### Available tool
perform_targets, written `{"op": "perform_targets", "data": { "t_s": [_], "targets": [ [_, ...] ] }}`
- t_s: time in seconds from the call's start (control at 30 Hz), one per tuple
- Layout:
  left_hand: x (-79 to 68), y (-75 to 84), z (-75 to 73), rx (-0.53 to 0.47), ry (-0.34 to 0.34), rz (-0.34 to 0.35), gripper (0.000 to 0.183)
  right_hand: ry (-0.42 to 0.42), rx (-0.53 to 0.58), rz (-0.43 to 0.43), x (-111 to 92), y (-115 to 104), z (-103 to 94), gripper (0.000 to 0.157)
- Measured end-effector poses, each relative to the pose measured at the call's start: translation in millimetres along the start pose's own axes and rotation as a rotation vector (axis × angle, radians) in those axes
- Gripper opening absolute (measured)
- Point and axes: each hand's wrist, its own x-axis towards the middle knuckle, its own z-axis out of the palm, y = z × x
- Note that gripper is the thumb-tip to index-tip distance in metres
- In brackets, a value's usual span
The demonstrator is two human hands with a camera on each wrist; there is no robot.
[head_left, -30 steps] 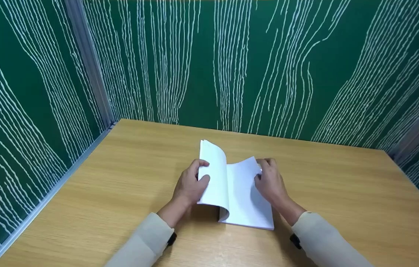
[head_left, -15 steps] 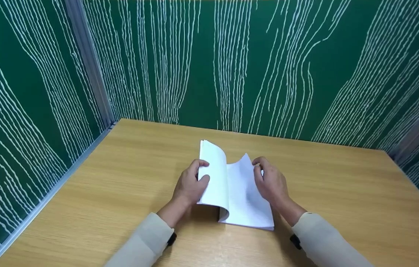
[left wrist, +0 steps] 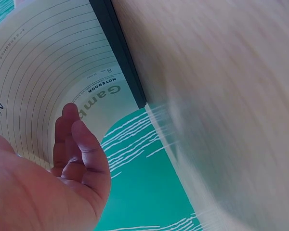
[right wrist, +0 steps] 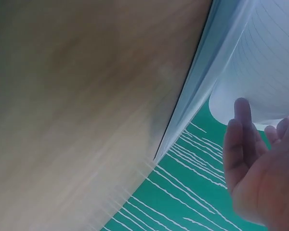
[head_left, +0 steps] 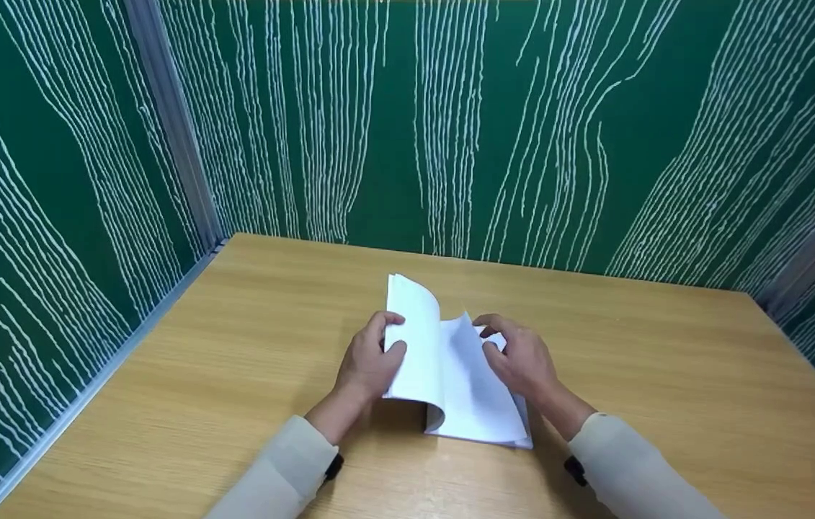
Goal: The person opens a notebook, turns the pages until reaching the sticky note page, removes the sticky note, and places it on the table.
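A notebook (head_left: 475,389) with white pages lies opened on the table. My left hand (head_left: 371,357) grips its raised, curled left part, thumb on the page and fingers on the far side. In the left wrist view the left hand's fingers (left wrist: 89,149) lie against the lined cover (left wrist: 48,72), printed "NOTEBOOK", beside a dark spine (left wrist: 118,53). At the upper right of the pages, my right hand (head_left: 522,357) has its fingertips behind a lifted page, thumb apart from them. The right wrist view shows its fingers (right wrist: 242,115) touching the underside of a curved lined page (right wrist: 269,72).
The notebook lies on a wood-grain table (head_left: 256,310). Green walls (head_left: 393,130) with white wavy lines stand behind and at both sides. A grey post (head_left: 173,115) marks the left corner.
My right hand has moved left and its fingers have loosened, carrying the right page's far corner leftward and exposing the sheets beneath. The left hand keeps its grip.
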Motion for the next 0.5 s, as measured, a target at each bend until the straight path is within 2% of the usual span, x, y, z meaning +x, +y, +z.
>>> {"op": "perform_targets", "data": {
  "t_s": [0.3,0.5],
  "targets": [
    [-0.8,1.2,-0.8,-0.01,-0.006,-0.019,0.032,-0.051,-0.003,-0.013,-1.3,-1.0,-0.2,0.03],
    [-0.1,0.8,-0.9,-0.008,-0.004,-0.004,0.032,-0.093,0.041,-0.025,-1.2,-2.6,-0.3,0.027]
  ]
}}
